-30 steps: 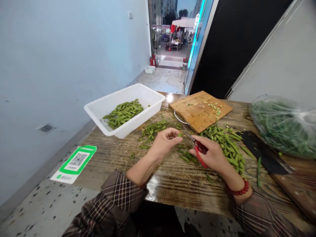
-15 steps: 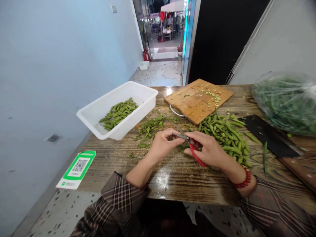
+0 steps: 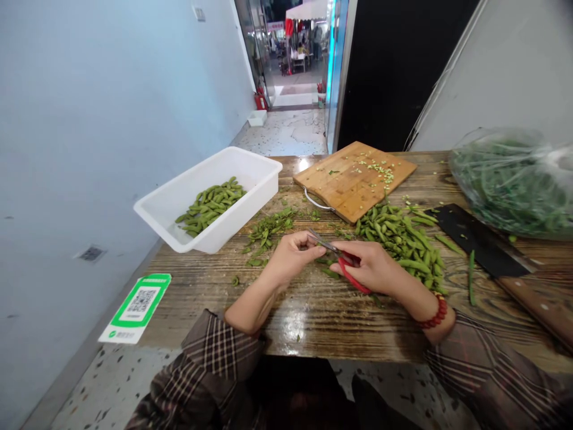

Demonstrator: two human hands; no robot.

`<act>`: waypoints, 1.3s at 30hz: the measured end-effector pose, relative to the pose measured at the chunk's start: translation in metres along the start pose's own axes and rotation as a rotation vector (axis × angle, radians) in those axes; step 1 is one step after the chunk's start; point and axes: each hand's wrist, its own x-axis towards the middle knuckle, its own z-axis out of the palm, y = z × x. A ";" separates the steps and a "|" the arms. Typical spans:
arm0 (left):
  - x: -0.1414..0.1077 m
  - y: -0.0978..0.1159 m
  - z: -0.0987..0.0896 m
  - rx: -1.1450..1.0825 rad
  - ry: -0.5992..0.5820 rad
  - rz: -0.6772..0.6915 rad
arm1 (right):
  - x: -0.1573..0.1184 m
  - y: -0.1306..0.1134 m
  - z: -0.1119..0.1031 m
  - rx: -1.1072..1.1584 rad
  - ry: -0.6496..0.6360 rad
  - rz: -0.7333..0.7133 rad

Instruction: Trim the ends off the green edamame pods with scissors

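Note:
My right hand (image 3: pixel 369 266) is closed round red-handled scissors (image 3: pixel 350 276), whose blades point left toward my other hand. The fingers of my left hand (image 3: pixel 295 257) are pinched together right at the blades; what they hold, if anything, is hidden. To the right of the scissors lies a heap of green soybean pods (image 3: pixel 405 242). Small trimmed pod bits (image 3: pixel 271 230) are scattered on the wooden table (image 3: pixel 201 304) beyond my left hand. More pods (image 3: pixel 215 206) rest in a white plastic tub (image 3: pixel 257 192) at the back left.
A wooden cutting board (image 3: pixel 347 179) with chopped green bits lies at the back. On the right are a cleaver (image 3: pixel 483 239) and a clear bag of greens (image 3: pixel 514 185). A green QR-code card (image 3: pixel 138 304) sits at the left edge, near the wall.
The whole view has shifted slightly. Both hands stay together, and the scissors have turned a little, their blades lying flatter and farther left across my left fingertips.

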 end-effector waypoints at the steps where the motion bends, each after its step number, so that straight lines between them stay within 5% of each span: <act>1: 0.000 0.000 0.000 0.011 0.006 -0.005 | 0.000 0.000 0.000 0.010 -0.005 0.005; 5: 0.001 0.000 0.000 -0.007 0.044 -0.028 | 0.000 0.004 0.002 0.027 -0.004 0.047; 12: 0.004 0.002 -0.006 -0.268 0.086 -0.110 | 0.001 0.008 0.004 0.023 0.192 0.143; 28: 0.001 -0.002 0.006 -0.192 0.002 -0.019 | 0.000 0.005 0.008 -0.014 0.142 0.042; 36: 0.003 0.000 0.003 -0.164 0.047 -0.057 | -0.001 0.010 0.004 -0.010 0.040 0.042; 39: 0.005 0.002 0.000 -0.214 0.043 -0.115 | 0.002 0.009 -0.003 0.030 0.112 0.107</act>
